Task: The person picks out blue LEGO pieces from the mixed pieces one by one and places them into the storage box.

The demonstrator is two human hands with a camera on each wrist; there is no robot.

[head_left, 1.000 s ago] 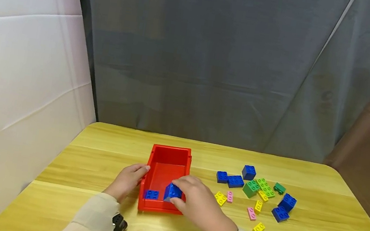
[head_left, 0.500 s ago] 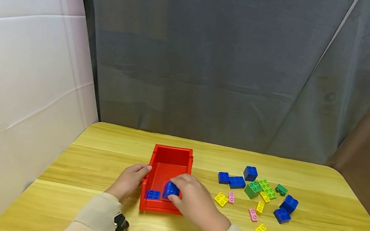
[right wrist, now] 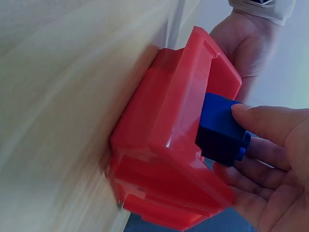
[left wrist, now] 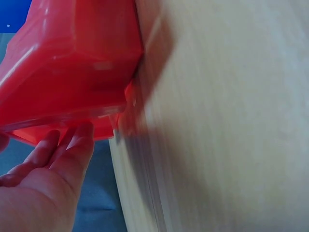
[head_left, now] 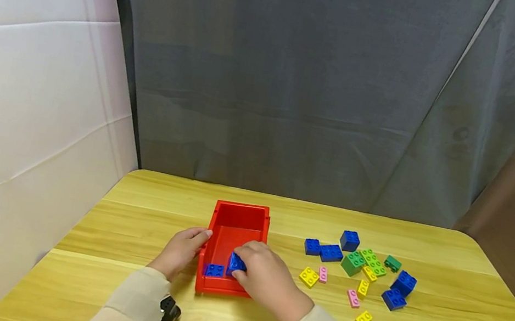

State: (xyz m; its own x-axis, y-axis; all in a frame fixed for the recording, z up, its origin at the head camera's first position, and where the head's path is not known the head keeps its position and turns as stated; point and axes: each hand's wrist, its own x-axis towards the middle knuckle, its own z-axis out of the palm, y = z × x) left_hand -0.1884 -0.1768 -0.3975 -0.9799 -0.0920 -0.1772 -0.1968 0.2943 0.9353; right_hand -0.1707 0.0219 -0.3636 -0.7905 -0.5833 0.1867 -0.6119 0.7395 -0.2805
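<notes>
A red plastic bin [head_left: 222, 290] stands on the wooden table with its low front toward me. On its left rim my left hand [head_left: 177, 253] keeps hold, the fingers [left wrist: 72, 154] lying against the rim's underside in the left wrist view. Inside the bin's front part, my right hand [head_left: 269, 280] grips a tall blue toy brick [right wrist: 222, 126] between thumb and fingers. In the right wrist view this brick is at the bin's open front, studs toward the palm. Another blue brick [head_left: 214, 270] sits in the front left corner. Whether the two bricks touch, I cannot tell.
Right of the bin lie scattered bricks: blue ones [head_left: 331, 253], a yellow square one [head_left: 308, 277], pink ones [head_left: 353, 298], a dark green block [head_left: 353, 263], a light green plate [head_left: 373, 261] and a small green wheeled piece [head_left: 392, 263]. A grey curtain [head_left: 269, 84] hangs behind the table.
My right hand has shifted left and slightly down with the blue brick, closer to the blue brick in the corner. The left hand stays on the bin's rim.
</notes>
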